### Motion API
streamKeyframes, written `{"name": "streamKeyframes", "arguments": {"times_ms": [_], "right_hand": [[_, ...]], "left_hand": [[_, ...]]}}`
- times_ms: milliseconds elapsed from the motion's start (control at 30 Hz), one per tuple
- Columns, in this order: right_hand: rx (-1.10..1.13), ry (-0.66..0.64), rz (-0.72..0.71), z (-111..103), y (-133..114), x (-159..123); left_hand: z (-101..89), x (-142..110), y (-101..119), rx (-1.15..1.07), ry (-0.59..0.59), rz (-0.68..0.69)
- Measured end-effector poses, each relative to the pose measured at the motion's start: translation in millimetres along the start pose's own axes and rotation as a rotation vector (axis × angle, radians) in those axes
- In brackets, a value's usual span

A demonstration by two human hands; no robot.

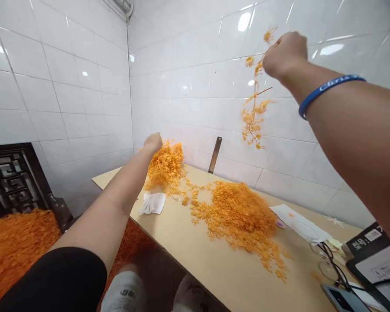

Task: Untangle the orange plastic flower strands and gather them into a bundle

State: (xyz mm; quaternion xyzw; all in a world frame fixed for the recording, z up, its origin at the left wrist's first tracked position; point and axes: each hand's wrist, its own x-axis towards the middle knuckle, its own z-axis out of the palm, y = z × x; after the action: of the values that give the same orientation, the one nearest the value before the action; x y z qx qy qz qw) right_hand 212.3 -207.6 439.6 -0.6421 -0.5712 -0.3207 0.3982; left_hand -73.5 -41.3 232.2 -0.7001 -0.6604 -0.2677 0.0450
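My right hand [284, 54] is raised high against the tiled wall, closed around an orange artificial flower sprig [254, 115] that dangles below it. A blue wristband [325, 92] sits on that forearm. My left hand [153, 142] reaches far out, fisted on top of a tall bunch of orange sprigs [167, 167] at the back of the beige table [221, 268]. A broad flat pile of loose orange sprigs [243, 219] spreads over the middle of the table.
A crumpled white tissue [153, 203] lies near the left edge. A dark flat bar [215, 154] leans on the wall. White paper [300, 223], glasses [329, 260], a phone [342, 300] and a black box [377, 255] lie at right. More orange sprigs [17, 242] fill a container at left.
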Motion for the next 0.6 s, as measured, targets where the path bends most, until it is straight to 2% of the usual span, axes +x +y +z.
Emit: {"name": "streamKeyframes", "arguments": {"times_ms": [133, 267, 467, 600], "right_hand": [[0.054, 0.009, 0.062, 5, -3, -18], [0.148, 0.036, 0.055, 10, 0, -41], [0.31, -0.024, 0.111, 9, 9, -83], [0.327, -0.123, 0.088, 9, 8, -123]], "left_hand": [[-2.8, 21, 13, -0.027, -0.046, 0.028], [-1.4, 32, 13, 0.026, -0.137, 0.084], [14.2, 19, -1, 0.206, -0.187, 0.188], [17.1, 9, -8, 0.289, -0.15, 0.254]]}}
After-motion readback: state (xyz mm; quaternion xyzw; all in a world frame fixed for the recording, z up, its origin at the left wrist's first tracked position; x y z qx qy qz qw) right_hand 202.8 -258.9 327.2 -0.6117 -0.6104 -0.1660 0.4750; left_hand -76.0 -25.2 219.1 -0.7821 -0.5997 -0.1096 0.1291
